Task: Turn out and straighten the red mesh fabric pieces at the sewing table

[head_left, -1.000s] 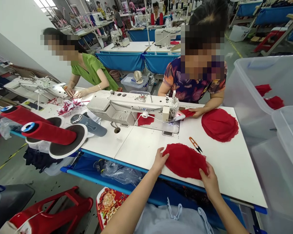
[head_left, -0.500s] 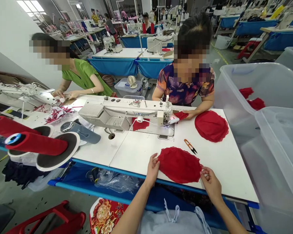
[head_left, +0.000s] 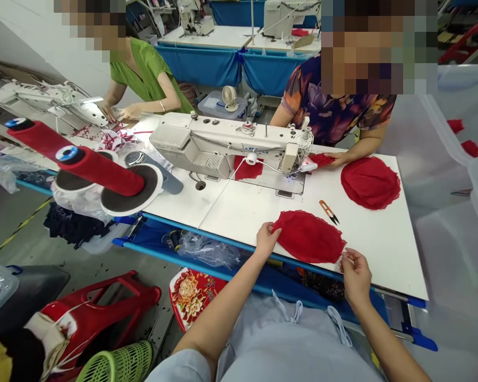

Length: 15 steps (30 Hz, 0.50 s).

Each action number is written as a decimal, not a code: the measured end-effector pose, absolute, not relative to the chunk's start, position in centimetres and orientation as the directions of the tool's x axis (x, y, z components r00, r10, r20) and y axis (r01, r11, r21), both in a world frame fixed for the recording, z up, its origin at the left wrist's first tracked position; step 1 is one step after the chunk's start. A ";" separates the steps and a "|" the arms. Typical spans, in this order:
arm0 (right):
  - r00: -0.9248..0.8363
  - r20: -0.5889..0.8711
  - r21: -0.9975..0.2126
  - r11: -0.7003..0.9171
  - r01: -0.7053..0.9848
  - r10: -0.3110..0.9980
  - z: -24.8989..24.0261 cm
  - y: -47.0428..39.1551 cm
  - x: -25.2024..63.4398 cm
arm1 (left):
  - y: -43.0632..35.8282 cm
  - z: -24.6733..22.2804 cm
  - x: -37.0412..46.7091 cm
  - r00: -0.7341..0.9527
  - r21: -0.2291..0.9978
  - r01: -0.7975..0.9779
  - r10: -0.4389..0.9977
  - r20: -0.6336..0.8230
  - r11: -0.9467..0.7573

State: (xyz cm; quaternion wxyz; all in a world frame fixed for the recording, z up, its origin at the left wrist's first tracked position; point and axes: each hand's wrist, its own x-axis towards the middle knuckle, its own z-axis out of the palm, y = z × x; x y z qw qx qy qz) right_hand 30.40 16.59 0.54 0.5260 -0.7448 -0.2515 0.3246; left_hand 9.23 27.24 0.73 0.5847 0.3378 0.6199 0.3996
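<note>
A red lace-edged fabric piece lies spread at the front edge of the white table. My left hand pinches its left end between thumb and fingers. At the right end my right hand is closed, with thumb and fingertips on the edge of the cloth. Just beyond the piece lie orange thread snips. A second red fabric piece rests farther back on the right, near a co-worker's hand.
Across the table a co-worker in a flowered top feeds red cloth at a sewing machine. Red thread cones and a grey-blue bottle stand left. Clear plastic bins stand right. A person in green sits farther left.
The head view has tilted downward, so the table appears higher in the picture. Both hands stay at the two ends of the red piece, which lies much as before.
</note>
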 end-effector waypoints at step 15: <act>0.272 -0.076 -0.997 -0.078 -0.005 0.959 9.1 19.8 29.1 | 23.9 13.2 10.5 0.657 0.697 -0.271 0.657 -0.371 0.664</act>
